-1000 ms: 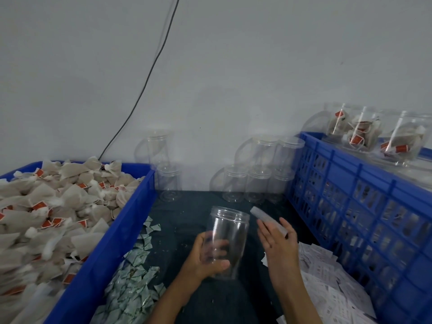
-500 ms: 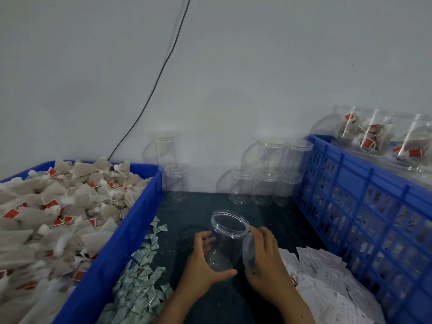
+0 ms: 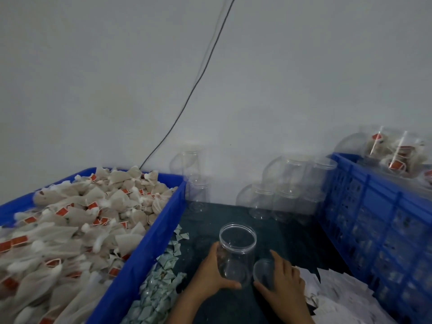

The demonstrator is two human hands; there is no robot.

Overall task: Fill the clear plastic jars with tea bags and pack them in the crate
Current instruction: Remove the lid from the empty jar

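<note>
**Jar set down open, lid lowered beside it**

The clear jar [image 3: 236, 252], lifted off the surface a second ago, is now stood upright on the dark tabletop [image 3: 292, 237], mouth open and empty. It is gripped low on its wall by the left hand [image 3: 214, 272], fingers curled round the base. The lid [image 3: 265, 272], held up near the rim earlier, has been brought down just beside the jar's right side and is pinched in the right hand [image 3: 284, 280], thumb underneath. Judgement: the jar is uncapped and ready; filling has not begun.

Tea bags [image 3: 77, 220] are heaped in the blue bin [image 3: 152, 244] on the left, close to the jar. Along the wall, empty jars [image 3: 278, 197] are stacked, well behind. The blue crate [image 3: 374, 206] stands on the right, with filled jars [image 3: 392, 153] on top; their exact seating is blurred. Green paper scraps [image 3: 163, 277] lie against the bin, white slips [image 3: 336, 293] by the right wrist.

Nothing is seen between jar and bin; the lid must be released first to free a hand.
</note>
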